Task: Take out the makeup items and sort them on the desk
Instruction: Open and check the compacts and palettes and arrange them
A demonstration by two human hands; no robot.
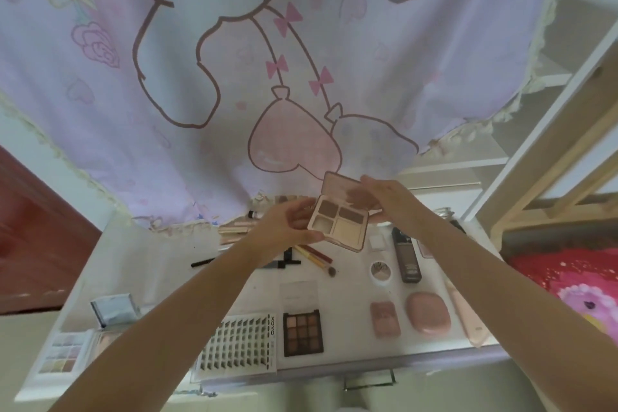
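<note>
Nearest you on the white desk (334, 358), the sorted rows are filling up: a pale pastel eyeshadow palette (62, 353) at the near left, the white tray of false lashes (239, 343), the dark nine-pan brown eyeshadow palette (303, 332), then two pink compacts, one squarish (385, 318) and one oval (428, 311), to the right. Further out, a round white compact (381, 271) sits beside a dark upright-labelled bottle (406, 256), with pencils and brushes (314, 256) fanned at centre.

Now up above all that, you're holding the open rose-gold four-pan contour palette (338, 223) in the air over the far middle of the desk. Your left hand (289, 227) pinches its near-left edge, thumb under; your right hand (384, 199) grips the far-right side by the raised lid. Pans face you, lid hinged on the far edge, and its long axis looks to run left to right, slightly tilted.

My advice: close the lid before setting it down, and lay it square beside the other palettes, keeping clear of the brushes.
</note>
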